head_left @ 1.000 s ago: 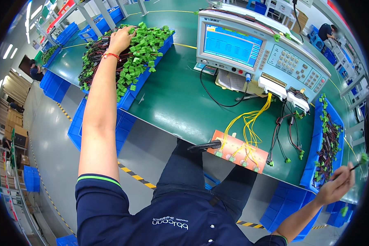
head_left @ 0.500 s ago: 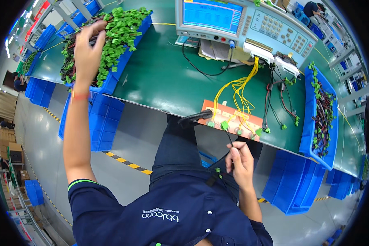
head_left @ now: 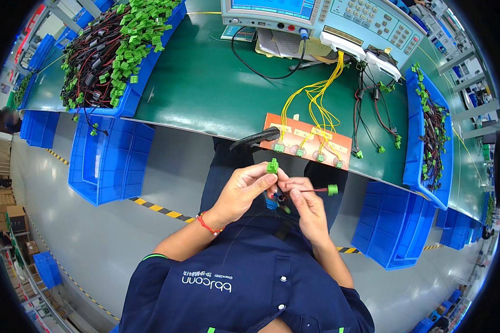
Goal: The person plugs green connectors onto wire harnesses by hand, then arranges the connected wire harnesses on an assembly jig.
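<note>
In front of my body, near the table's front edge, my left hand [head_left: 245, 191] is closed, its thumb and fingers pinching a green connector [head_left: 273, 166] that points up. Close beside it, my right hand [head_left: 310, 210] pinches thin dark and red wires, from which a second green connector [head_left: 332, 190] sticks out to the right. The wires run between both hands; their lower part is partly hidden by the fingers. Just beyond lies an orange-pink test board [head_left: 272, 123] with a row of green sockets, yellow wires [head_left: 311, 102] and a black handle [head_left: 254, 139] at its left.
A blue bin [head_left: 144, 83] heaped with green-ended cables stands on the table's left. Another blue bin [head_left: 411, 139] of cables sits on the right. A tester [head_left: 366, 25] with screen and keys is at the back. Blue crates [head_left: 108, 164] stand below the table.
My left hand has come from the left bin to beside my right hand and now pinches a green connector. My right hand has shifted slightly left; the cable end has left the board's front. The view has shifted.
</note>
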`<state>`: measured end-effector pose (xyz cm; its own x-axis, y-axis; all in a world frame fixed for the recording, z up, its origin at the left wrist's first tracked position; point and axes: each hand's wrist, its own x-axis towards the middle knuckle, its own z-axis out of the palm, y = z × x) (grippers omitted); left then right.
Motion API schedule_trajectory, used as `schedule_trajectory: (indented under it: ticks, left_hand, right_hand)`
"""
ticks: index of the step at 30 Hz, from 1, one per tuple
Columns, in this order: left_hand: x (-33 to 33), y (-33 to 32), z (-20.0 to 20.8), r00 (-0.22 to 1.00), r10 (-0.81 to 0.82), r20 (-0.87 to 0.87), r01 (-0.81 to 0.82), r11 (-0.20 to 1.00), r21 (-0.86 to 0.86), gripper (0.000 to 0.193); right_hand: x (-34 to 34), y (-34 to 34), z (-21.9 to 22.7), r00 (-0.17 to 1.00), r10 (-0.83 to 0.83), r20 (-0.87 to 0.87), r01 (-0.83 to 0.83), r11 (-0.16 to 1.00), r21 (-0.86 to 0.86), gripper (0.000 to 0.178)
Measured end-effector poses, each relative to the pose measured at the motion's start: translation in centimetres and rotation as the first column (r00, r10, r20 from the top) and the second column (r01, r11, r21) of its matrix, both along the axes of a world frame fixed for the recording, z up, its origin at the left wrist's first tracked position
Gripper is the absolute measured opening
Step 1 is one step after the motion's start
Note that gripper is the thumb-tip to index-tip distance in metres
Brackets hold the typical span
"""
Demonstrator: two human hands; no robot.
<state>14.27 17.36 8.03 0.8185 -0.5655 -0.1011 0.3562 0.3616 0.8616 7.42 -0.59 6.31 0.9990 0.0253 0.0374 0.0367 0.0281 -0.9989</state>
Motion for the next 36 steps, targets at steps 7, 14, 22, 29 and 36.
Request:
schedule_trajectory:
  ticks: [7,14,22,29,36]
  left_hand:
    - [0.6,-0.8,-2.1,0.989,0.103,-0.108,-0.085,0.984,0.158,0.020]
    - [0.8,-2.1,-2.2,0.973,0.220,-0.070,-0.203,0.959,0.200,0.018]
    - [0.9,-2.7,-2.5,0.958,0.284,-0.050,-0.273,0.949,0.159,0.017]
    - [1.4,-2.6,-3.7,0.962,0.219,-0.164,-0.222,0.975,0.001,0.018]
    - [2.8,-0.5,-6.0,0.948,-0.172,0.268,0.055,0.918,0.393,0.033]
  right_hand:
    - [0.2,-0.7,1.1,0.994,-0.065,-0.082,0.088,0.943,0.321,0.022]
    - [2.0,-0.5,0.8,0.974,-0.055,-0.218,0.113,0.959,0.261,0.027]
    - [3.4,0.4,0.3,0.931,-0.123,-0.344,0.254,0.895,0.368,0.022]
    - [3.8,1.1,0.2,0.917,-0.266,-0.297,0.347,0.899,0.268,0.020]
    - [4.1,0.7,-1.5,0.896,-0.305,-0.324,0.382,0.900,0.211,0.026]
